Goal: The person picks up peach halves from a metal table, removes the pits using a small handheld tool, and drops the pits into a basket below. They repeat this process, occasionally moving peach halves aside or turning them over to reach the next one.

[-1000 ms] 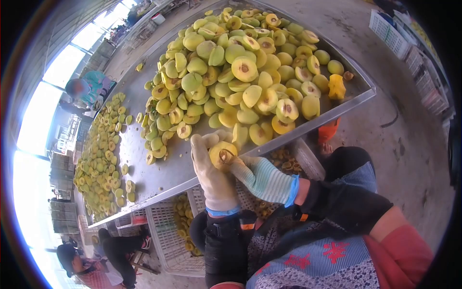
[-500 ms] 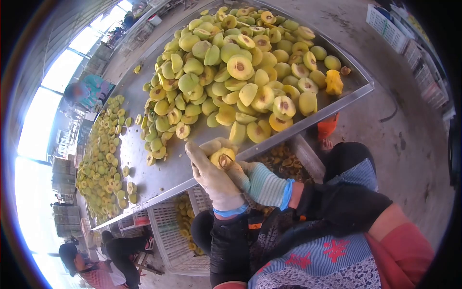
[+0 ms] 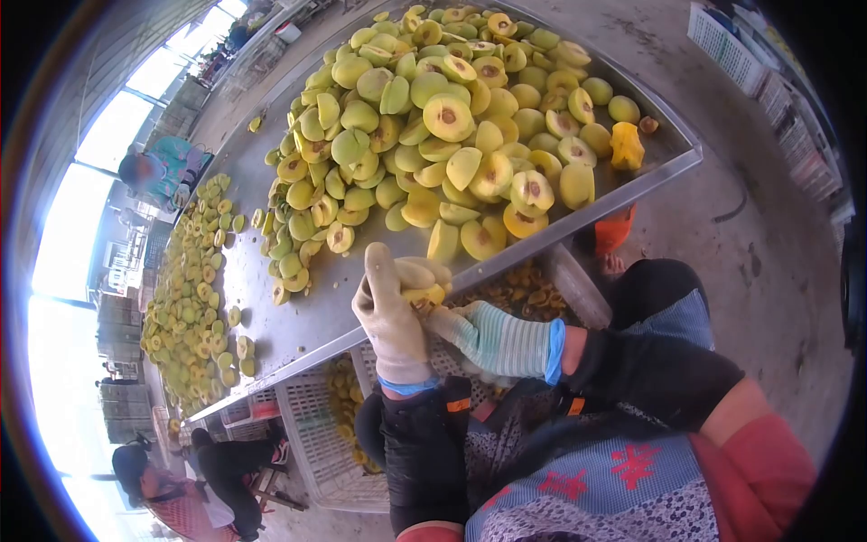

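Left hand (image 3: 395, 307): cream-gloved, one digit upright, the others closed around a yellow fruit piece.
Fruit piece (image 3: 424, 295): in the left hand, just past the table's near edge, partly covered by gloved fingers.
Right hand (image 3: 497, 339): in a striped glove at 4 o'clock of the fruit piece, fingertips against its lower side; whether they clamp a tool or the fruit itself, I cannot tell.
Metal table (image 3: 271, 312): its raised edge runs just beyond the hands, from 8 to 2 o'clock.
Large heap (image 3: 433, 135): cut green-yellow fruit on the table, at 12 o'clock from the hands.
Star-shaped yellow piece (image 3: 627, 146): between 1 and 2 o'clock, in the table corner.
Second heap (image 3: 185, 316): more cut fruit, 9 o'clock.
Brown scraps (image 3: 528, 291): below the table edge, between 2 and 3 o'clock.
White crate (image 3: 305, 443): 7 o'clock, fruit inside.
Co-workers: one in teal (image 3: 170, 167) at 10 o'clock, one seated (image 3: 176, 497) at 8.
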The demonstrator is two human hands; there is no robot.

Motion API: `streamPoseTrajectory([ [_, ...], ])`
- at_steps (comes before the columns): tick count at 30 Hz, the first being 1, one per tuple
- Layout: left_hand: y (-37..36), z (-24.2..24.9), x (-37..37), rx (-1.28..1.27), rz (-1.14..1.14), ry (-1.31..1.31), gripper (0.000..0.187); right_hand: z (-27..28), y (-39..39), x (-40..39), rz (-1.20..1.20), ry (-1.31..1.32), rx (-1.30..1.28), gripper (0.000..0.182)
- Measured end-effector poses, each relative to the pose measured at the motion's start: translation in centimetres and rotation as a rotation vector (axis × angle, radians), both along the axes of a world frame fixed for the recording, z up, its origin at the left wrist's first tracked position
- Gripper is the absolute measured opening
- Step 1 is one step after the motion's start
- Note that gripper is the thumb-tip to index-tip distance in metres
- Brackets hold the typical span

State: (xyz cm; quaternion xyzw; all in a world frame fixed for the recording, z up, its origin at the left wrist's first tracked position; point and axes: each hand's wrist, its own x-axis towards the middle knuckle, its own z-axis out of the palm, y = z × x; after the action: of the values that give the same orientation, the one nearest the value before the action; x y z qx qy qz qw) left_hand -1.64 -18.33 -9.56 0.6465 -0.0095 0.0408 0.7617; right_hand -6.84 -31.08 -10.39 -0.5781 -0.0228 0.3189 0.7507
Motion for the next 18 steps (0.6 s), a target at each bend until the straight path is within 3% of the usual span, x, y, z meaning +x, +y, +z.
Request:
streamPoseTrajectory([
  [4, -1.0, 0.1, -0.5, -0.021, 0.091, -0.014, 0.054, 0.9, -0.4, -0.1, 0.075, 0.266, 0.004, 0.058],
  [7, -1.4, 0.8, -0.3, -0.202, 0.077, 0.078, 0.06, -0.6, -0.8, -0.4, 0.177, 0.405, 0.402, 0.056],
  [10, -0.6, -0.1, 0.3, -0.381, -0.139, 0.075, 0.057, -0.8, -0.9, -0.5, 0.173, 0.455, 0.436, 0.056],
  [13, 0.2, -0.4, 0.4, -0.282, -0.268, 0.024, 0.053, 0.5, -1.7, 0.5, 0.194, 0.291, 0.075, 0.056],
  [16, 0.1, -1.1, 0.7, -0.595, -0.423, 0.04, 0.05, 0.0, -2.2, 0.2, 0.305, 0.441, 0.421, 0.057],
  [18, -0.5, -0.1, 0.3, -0.626, -0.281, 0.152, 0.05, -1.0, -1.8, 0.2, 0.346, 0.497, 0.608, 0.058],
])
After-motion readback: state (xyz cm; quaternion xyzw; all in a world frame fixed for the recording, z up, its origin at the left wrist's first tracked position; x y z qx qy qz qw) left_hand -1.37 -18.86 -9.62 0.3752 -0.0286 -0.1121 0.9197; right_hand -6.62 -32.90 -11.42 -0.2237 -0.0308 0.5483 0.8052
